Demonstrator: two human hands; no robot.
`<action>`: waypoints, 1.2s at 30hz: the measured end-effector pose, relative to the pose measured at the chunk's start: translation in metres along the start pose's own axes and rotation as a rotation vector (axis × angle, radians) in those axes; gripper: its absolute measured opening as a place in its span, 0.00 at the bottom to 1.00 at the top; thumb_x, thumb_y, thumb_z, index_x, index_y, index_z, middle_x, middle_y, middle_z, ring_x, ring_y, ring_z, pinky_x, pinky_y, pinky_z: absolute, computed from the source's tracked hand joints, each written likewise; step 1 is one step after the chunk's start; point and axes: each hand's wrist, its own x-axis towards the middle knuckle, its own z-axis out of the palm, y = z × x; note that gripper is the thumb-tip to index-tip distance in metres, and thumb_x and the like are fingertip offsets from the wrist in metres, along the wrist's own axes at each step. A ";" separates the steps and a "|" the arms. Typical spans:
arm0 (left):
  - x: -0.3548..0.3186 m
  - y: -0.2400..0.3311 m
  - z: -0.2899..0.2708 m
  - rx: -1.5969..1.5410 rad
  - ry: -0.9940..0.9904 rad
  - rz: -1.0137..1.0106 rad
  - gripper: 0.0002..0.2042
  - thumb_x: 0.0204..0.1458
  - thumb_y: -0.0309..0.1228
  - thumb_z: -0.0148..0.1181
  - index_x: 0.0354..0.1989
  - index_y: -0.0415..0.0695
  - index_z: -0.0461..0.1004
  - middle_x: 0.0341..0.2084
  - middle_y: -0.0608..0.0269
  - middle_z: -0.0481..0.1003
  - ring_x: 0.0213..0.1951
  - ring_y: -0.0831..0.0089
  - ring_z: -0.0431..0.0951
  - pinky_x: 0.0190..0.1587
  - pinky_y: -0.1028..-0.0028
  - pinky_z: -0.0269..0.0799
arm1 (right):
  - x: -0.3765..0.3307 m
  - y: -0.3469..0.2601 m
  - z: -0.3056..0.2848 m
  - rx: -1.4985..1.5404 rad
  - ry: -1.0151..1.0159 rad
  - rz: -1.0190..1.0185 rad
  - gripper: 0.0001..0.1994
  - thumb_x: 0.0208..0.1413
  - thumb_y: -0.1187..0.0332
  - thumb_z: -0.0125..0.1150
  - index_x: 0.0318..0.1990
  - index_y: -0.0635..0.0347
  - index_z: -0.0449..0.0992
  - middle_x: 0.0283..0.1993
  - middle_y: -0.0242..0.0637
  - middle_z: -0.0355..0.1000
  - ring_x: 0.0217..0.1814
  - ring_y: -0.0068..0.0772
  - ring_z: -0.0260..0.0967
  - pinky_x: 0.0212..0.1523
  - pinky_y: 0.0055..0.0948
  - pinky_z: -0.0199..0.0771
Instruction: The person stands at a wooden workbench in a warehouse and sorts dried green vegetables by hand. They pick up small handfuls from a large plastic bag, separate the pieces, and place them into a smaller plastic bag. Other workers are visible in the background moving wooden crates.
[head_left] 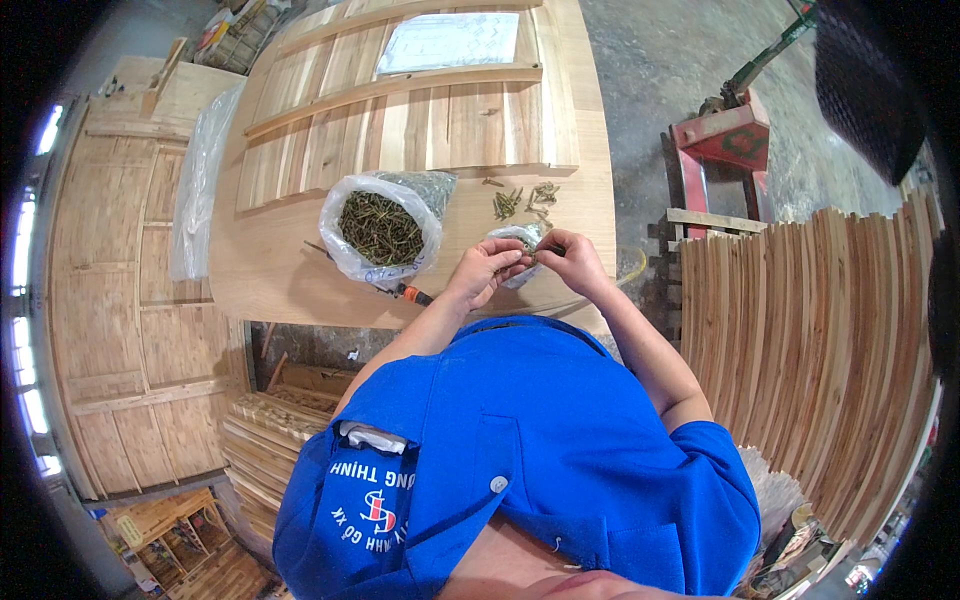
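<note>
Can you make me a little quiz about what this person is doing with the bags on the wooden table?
1. True or false: both hands are on the small clear bag.
2. Which is nearer the left hand: A) the big open bag of screws, B) the red metal stand, C) the stack of wood slats?
3. Fill in: the loose screws lie on the wooden ____.

Key
1. True: the right hand pinches it too.
2. A.
3. Table.
</note>
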 end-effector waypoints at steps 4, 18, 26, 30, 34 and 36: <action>-0.002 -0.002 0.003 0.128 -0.029 0.016 0.09 0.51 0.24 0.54 0.40 0.37 0.71 0.30 0.61 0.75 0.30 0.76 0.76 0.33 0.80 0.73 | 0.001 0.005 -0.002 0.255 -0.132 0.258 0.06 0.46 0.70 0.59 0.28 0.63 0.74 0.21 0.30 0.68 0.20 0.17 0.61 0.20 0.20 0.61; -0.001 0.000 0.004 -0.009 -0.019 0.086 0.15 0.57 0.37 0.45 0.38 0.37 0.72 0.25 0.64 0.73 0.25 0.80 0.70 0.29 0.79 0.67 | -0.001 0.003 0.006 0.321 -0.044 0.181 0.06 0.46 0.71 0.57 0.29 0.65 0.73 0.23 0.30 0.70 0.23 0.19 0.63 0.24 0.22 0.64; 0.001 -0.007 0.007 0.053 0.031 0.111 0.13 0.56 0.35 0.48 0.37 0.38 0.73 0.24 0.65 0.73 0.24 0.80 0.70 0.27 0.80 0.66 | 0.004 0.004 0.009 0.097 0.059 0.059 0.08 0.42 0.70 0.56 0.27 0.67 0.73 0.22 0.40 0.72 0.24 0.26 0.68 0.28 0.27 0.68; 0.000 -0.008 0.006 0.066 0.060 0.128 0.14 0.56 0.36 0.48 0.37 0.38 0.74 0.25 0.66 0.72 0.24 0.81 0.68 0.28 0.81 0.64 | 0.005 -0.002 0.011 0.014 0.068 0.065 0.08 0.41 0.69 0.56 0.27 0.66 0.74 0.21 0.42 0.71 0.24 0.29 0.68 0.28 0.29 0.68; -0.001 -0.009 0.005 0.072 0.072 0.123 0.11 0.54 0.35 0.52 0.37 0.41 0.75 0.23 0.69 0.71 0.22 0.83 0.67 0.25 0.83 0.63 | 0.005 -0.003 0.011 0.009 0.059 0.087 0.08 0.41 0.69 0.57 0.26 0.67 0.73 0.21 0.42 0.71 0.23 0.28 0.68 0.27 0.28 0.68; -0.001 -0.009 0.006 0.106 0.070 0.137 0.11 0.53 0.35 0.54 0.38 0.42 0.75 0.22 0.70 0.71 0.22 0.84 0.66 0.24 0.84 0.62 | 0.005 -0.002 0.013 0.061 0.057 0.080 0.08 0.41 0.70 0.57 0.26 0.67 0.73 0.20 0.40 0.70 0.24 0.26 0.67 0.27 0.27 0.67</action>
